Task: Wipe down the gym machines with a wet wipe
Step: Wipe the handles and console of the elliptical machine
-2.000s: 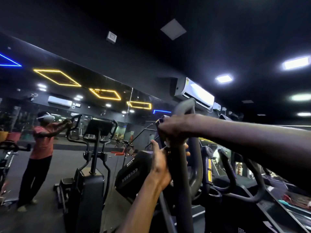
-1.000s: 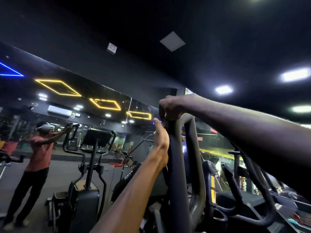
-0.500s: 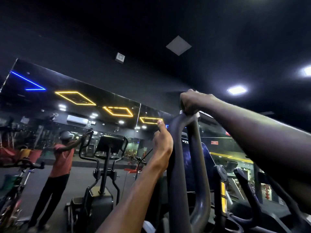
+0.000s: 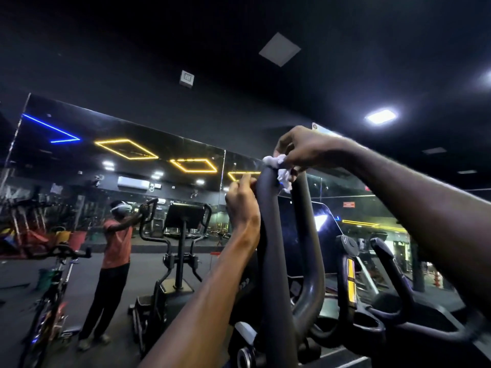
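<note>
The right hand (image 4: pixel 305 150) reaches across the top of the machine's looped handle (image 4: pixel 268 235), its fingers (image 4: pixel 285 144) curled down and pinching a crumpled white wet wipe (image 4: pixel 279 168) that bunches just beneath them, against the crown of the loop. The left hand (image 4: pixel 243 205) sits lower, to the left of those fingers, wrapped around the handle's near bar with its thumb up beside it. Beyond the fingers a wall mirror (image 4: pixel 159 181) reflects a person in an orange shirt (image 4: pixel 117 240) at an elliptical.

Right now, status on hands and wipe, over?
Right hand pinching wipe at top of handle loop. Left hand gripping handle just below. Nothing blocking the handle.
</note>
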`<state>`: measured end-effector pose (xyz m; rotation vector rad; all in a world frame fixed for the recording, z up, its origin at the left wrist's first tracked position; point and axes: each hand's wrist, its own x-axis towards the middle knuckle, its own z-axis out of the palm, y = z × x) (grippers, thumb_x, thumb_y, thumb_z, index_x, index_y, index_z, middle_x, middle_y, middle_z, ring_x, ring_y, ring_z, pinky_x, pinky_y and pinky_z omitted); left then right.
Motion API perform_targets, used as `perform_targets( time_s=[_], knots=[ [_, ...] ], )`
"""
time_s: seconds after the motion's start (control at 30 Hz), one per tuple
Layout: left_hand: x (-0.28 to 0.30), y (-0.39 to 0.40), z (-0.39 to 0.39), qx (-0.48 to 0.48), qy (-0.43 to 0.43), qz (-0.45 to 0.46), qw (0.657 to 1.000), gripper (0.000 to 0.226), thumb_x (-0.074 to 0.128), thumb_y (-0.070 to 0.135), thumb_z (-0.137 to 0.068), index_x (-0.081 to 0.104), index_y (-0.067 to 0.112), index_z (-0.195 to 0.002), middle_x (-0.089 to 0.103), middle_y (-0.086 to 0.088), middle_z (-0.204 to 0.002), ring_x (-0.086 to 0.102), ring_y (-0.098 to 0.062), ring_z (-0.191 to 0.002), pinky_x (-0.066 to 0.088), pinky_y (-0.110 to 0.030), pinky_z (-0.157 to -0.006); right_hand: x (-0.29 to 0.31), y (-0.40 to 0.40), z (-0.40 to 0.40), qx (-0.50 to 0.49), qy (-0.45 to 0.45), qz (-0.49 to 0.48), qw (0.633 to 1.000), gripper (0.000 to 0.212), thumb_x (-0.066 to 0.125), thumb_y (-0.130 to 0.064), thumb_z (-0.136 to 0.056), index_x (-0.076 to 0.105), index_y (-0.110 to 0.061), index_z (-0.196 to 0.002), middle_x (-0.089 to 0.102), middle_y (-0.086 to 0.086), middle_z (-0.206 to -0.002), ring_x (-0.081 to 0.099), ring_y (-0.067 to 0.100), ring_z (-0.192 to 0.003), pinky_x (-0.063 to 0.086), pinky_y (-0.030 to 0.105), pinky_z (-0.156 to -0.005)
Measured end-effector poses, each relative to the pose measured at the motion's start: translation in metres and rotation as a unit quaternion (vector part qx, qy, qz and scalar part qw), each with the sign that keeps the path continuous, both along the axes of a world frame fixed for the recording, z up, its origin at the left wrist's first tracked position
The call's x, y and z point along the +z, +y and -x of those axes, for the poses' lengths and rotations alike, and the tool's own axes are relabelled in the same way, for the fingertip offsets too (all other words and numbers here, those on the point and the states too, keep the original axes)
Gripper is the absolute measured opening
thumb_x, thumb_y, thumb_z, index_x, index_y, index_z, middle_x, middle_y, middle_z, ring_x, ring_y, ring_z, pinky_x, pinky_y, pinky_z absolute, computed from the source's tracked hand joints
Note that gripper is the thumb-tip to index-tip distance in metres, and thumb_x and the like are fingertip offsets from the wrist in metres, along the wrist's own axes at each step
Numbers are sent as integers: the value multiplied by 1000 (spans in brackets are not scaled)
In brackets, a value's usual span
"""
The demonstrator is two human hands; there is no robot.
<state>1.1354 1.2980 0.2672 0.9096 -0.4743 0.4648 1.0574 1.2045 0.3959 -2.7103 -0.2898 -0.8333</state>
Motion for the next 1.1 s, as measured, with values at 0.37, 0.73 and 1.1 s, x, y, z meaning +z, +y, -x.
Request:
perform_targets(
  time_s=[0.37, 0.73, 1.1],
  knots=[
    [-8, 2, -4, -54, -33, -42, 997, 23, 53, 33, -98, 58, 12, -104, 63, -3, -89, 58, -17, -80, 48, -36, -71, -69, -6, -27, -82, -278, -107, 951, 11, 70, -11, -74, 63, -17, -78, 69, 3, -80, 62, 18, -76, 42, 26, -61],
    [-5, -1, 0, -48, -27, -40, 998, 11, 53, 33, -96, 53, 23, -91, 60, 4, -84, 56, -15, -75, 46, -35, -70, -142, -22, 27, 32, 233, -96, 967, 41, 55, 22, -71, 70, -15, -64, 70, 17, -75, 66, 26, -70, 55, 31, -64],
    [-8, 3, 0, -63, -51, -69, 994, 17, 48, 34, -100, 52, 17, -103, 58, 7, -86, 53, -9, -75, 39, -20, -60, -73, -9, -26, -224, -296, 166, 914, 17, 68, -17, -87, 65, -7, -101, 55, 15, -101, 60, 38, -89, 51, 41, -71]
  ],
)
